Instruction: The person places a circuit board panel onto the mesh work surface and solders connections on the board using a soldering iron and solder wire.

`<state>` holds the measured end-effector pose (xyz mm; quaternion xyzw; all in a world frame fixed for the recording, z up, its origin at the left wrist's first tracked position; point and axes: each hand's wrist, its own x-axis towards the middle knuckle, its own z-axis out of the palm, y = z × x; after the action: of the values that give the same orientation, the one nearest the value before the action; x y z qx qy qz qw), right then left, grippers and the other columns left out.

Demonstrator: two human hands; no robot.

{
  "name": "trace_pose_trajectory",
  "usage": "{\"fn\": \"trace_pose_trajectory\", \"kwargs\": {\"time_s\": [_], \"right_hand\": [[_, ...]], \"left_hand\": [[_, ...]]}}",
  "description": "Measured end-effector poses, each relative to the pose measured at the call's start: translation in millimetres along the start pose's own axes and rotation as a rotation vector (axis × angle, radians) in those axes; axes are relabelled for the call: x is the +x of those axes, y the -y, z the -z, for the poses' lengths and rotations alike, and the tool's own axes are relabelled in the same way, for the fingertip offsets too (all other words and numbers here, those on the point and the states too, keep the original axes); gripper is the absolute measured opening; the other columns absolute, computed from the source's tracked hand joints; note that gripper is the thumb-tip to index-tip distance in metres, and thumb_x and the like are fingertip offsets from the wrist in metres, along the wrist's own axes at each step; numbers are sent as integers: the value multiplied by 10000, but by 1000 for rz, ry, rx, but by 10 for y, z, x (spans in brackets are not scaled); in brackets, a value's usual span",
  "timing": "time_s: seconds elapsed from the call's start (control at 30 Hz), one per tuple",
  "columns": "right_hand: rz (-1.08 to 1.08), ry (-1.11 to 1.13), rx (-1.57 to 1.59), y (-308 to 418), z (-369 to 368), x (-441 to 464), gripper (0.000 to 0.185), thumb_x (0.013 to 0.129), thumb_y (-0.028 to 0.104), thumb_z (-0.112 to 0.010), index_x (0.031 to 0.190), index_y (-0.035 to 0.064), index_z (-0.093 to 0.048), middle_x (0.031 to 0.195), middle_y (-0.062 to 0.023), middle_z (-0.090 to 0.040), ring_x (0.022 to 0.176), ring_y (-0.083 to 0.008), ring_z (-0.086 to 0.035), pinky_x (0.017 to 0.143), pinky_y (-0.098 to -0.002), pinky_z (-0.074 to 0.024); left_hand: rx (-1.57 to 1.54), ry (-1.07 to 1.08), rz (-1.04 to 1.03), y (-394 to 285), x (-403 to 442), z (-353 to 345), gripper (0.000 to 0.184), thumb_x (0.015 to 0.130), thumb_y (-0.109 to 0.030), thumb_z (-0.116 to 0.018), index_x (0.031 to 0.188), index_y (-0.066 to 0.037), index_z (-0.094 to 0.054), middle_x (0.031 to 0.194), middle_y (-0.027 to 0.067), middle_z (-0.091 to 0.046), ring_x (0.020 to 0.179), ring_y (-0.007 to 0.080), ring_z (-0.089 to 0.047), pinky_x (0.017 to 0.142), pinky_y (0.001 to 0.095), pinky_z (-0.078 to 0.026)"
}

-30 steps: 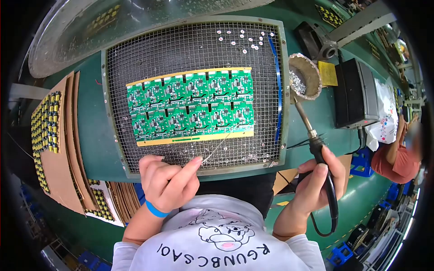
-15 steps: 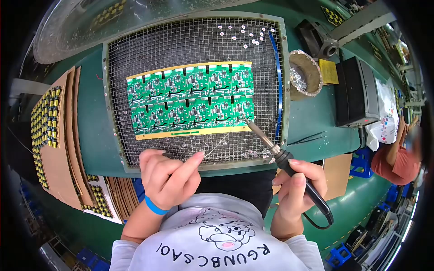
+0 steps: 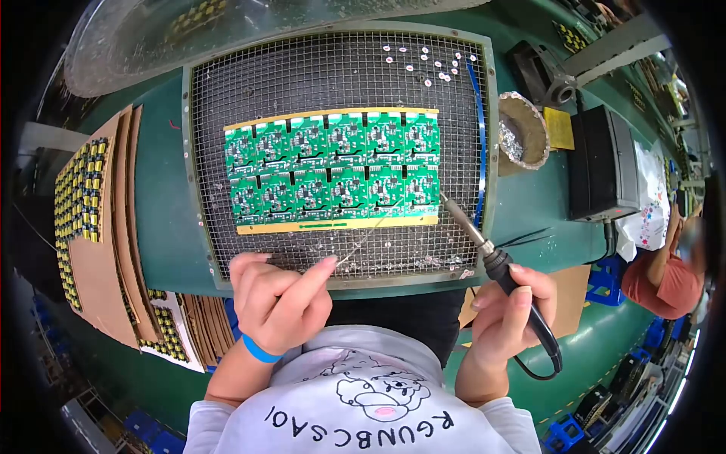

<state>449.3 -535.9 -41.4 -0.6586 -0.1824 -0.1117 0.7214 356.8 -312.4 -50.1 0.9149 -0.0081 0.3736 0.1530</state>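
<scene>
A panel of green circuit boards (image 3: 333,168) with yellow edge strips lies on the wire mesh of a framed tray (image 3: 193,181). My left hand (image 3: 281,299), a blue band at its wrist, is closed in a pinch on a thin solder wire (image 3: 364,240). The wire slants up to the panel's lower right boards. My right hand (image 3: 514,314) grips a soldering iron (image 3: 495,261) by its black handle. The iron's tip is beside the panel's right edge, close to the lower right board.
A round pot with silvery scraps (image 3: 523,135) stands right of the tray, near a yellow sponge (image 3: 558,129) and a black box (image 3: 603,163). Cardboard sheets with yellow-black components (image 3: 82,189) are at left. Small white pieces (image 3: 428,64) lie on the mesh. Another person (image 3: 662,272) sits far right.
The soldering iron's tip has moved right, off the lower right board to beside the panel's edge. My left hand keeps its pinch on the wire. The whole view has shifted slightly.
</scene>
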Motion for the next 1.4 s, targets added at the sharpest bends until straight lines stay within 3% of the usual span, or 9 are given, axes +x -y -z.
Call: {"fn": "trace_pose_trajectory", "kwargs": {"time_s": [0.63,1.13,1.3,1.4], "right_hand": [[-36,-16,-24,28,-7,1,265,928,200,-534,983,-57,-510,831,-166,-591,437,-152,-524,450,-278,-471],[-23,10,-33,74,-113,23,300,927,224,-550,998,-64,-503,808,-171,-600,439,-154,-530,434,-266,-467],[-26,115,-169,180,-130,5,355,924,306,-582,1003,-34,-519,773,-150,-633,504,-151,-596,494,-262,-507],[-22,212,-216,241,-161,22,323,915,259,-586,1038,-34,-528,754,-161,-651,556,-174,-651,546,-284,-548]], "left_hand": [[29,24,103,30,89,88,394,651,11,-666,1003,-154,-722,654,-44,-427,563,120,-437,797,331,-416],[-17,49,64,71,143,63,402,639,-4,-668,1011,-149,-716,651,-44,-418,562,127,-427,806,330,-407],[13,9,95,105,62,106,394,639,5,-660,997,-147,-719,647,-39,-406,557,129,-421,822,333,-410],[5,21,104,109,29,136,396,637,13,-654,992,-148,-720,645,-36,-398,558,128,-420,829,337,-413]]}}
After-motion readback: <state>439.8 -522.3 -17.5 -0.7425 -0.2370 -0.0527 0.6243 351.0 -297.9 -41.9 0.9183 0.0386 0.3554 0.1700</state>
